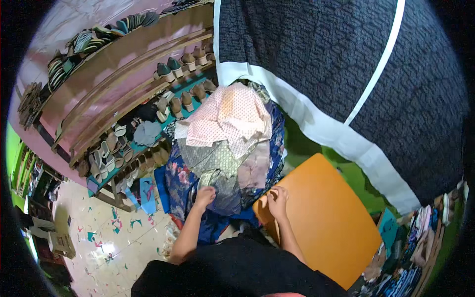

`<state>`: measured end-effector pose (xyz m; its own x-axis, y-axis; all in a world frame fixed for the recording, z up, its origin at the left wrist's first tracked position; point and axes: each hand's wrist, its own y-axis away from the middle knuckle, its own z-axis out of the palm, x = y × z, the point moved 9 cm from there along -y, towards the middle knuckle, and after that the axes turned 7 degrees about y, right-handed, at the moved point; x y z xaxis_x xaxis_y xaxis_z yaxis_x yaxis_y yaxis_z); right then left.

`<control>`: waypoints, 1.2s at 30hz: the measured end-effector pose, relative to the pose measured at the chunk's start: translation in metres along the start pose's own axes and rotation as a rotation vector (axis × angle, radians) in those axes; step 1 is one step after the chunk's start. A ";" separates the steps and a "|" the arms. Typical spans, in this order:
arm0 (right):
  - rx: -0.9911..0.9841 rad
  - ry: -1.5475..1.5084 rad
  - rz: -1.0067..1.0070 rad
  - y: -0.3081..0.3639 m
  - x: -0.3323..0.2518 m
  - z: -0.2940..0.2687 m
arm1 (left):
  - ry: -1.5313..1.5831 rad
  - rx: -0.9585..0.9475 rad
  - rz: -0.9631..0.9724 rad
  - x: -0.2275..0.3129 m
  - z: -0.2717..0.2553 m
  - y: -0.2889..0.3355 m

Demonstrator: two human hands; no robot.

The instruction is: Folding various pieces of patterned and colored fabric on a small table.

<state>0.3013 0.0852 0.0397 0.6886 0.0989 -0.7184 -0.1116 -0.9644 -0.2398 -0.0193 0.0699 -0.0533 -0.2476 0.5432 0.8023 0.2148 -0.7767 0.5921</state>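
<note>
A heap of cloth rises in front of me. At its top lies a pale pink patterned cloth point(237, 111). Below that hangs a sheer grey-green cloth point(220, 161), and beside it a dusty pink piece point(254, 168). Dark blue flowered fabric point(179, 173) wraps the heap's sides. My left hand point(205, 197) is closed at the lower edge of the grey-green cloth, with a light strip of it at the fingers. Over the left edge of an orange tabletop point(321, 213) is my right hand point(277, 198), its fingers curled; whatever they hold is hidden.
Wooden racks of shoes point(143, 126) line the pink wall at left. Fabric scraps point(116, 222) litter the tiled floor. A large dark textured sheet with white bands point(307, 49) hangs at upper right. Folded clothes point(405, 252) fill a shelf at lower right. A cardboard box point(62, 244) stands far left.
</note>
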 end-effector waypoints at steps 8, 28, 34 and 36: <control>-0.066 0.091 -0.080 -0.123 0.039 0.018 | 0.003 -0.221 0.279 0.158 0.146 -0.142; 0.072 -0.134 -0.250 -0.166 -0.096 -0.019 | -0.027 -0.150 1.004 0.243 0.119 -0.041; -0.223 -0.138 -0.168 -0.151 -0.176 0.057 | 0.082 -0.568 0.709 0.155 0.115 0.060; -0.433 -0.013 -0.174 -0.126 -0.177 0.093 | 0.181 -0.442 0.302 0.089 0.085 0.048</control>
<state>0.1270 0.2125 0.1365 0.6611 0.2688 -0.7005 0.3164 -0.9464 -0.0646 0.0496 0.1082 0.0528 -0.4027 0.2432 0.8824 -0.1053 -0.9700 0.2193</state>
